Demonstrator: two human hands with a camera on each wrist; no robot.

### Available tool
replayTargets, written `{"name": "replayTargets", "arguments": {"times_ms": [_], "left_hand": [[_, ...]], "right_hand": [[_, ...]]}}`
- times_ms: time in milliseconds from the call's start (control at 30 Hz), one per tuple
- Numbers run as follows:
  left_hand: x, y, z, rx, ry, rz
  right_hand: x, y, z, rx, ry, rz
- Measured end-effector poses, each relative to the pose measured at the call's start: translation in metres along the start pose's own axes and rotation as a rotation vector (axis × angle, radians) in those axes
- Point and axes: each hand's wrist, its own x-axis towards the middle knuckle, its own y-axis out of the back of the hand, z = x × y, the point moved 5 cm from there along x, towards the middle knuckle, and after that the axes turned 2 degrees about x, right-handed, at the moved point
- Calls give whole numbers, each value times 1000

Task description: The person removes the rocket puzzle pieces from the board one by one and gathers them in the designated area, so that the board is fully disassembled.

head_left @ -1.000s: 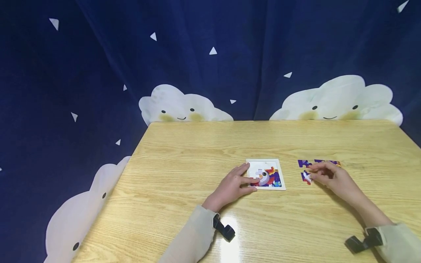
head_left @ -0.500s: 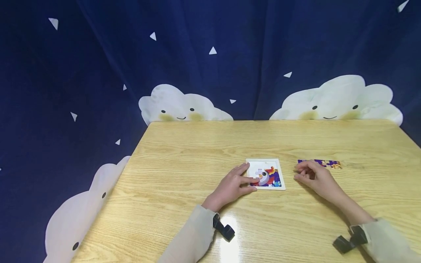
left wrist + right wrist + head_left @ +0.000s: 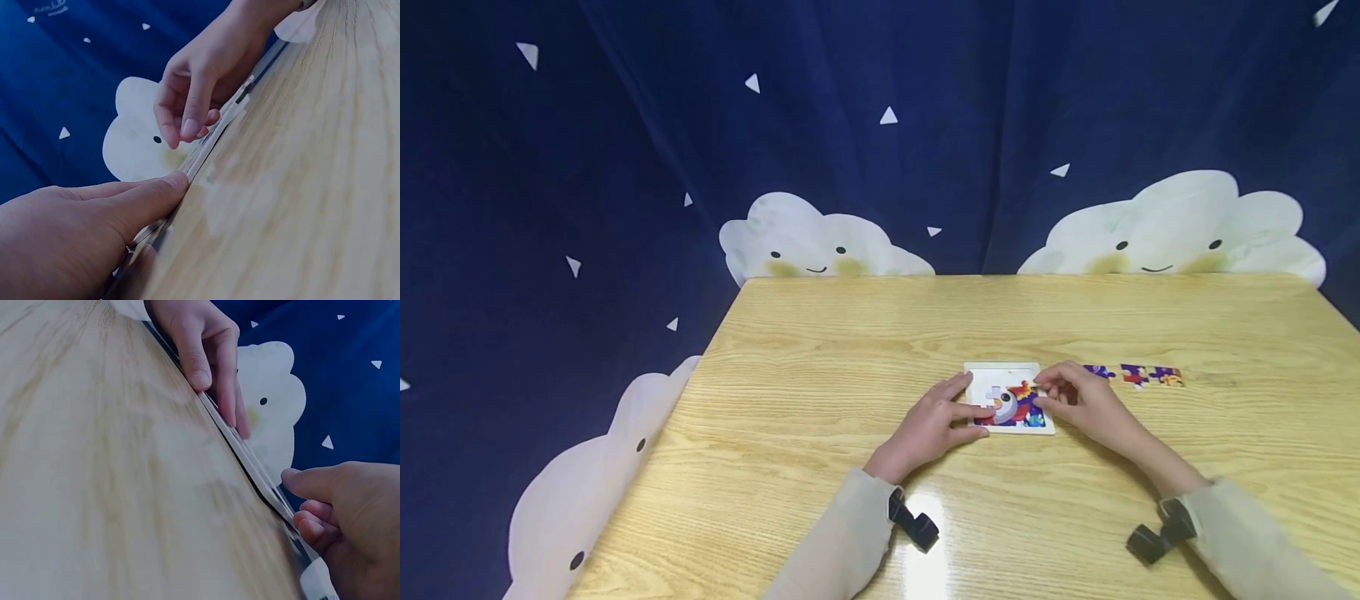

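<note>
A small puzzle tray with a white rim lies on the table, its lower part filled with joined pieces that show a white and red bird-like figure. My left hand rests on the tray's left side, fingers extended over the rim and onto the picture. Over the tray's right edge, my right hand has its thumb and fingertips brought together on a jigsaw piece, which the fingers hide in the head view. In the right wrist view the right thumb is close above the tray's edge.
Several loose jigsaw pieces lie in a row to the right of the tray, partly behind the right hand. Wood-grain table surrounds them. A dark blue curtain with cloud shapes hangs beyond the table.
My right hand has travelled left from the loose pieces to the tray's right side. The piece it touched earlier is gone from the table. My left hand stays in place.
</note>
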Motion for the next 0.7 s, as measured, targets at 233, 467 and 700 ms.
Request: {"name": "replayTargets", "arguments": {"times_ms": [233,467,700], "left_hand": [[0,0,0,9,-7,2],[0,0,1,11,-12,11],[0,0,0,6,-8,7]], "right_hand": [[9,-10,-9,5,-8,-51],[15,-16,-13,5,-39,-117],[19,-19,-15,-34,-58,-202]]}}
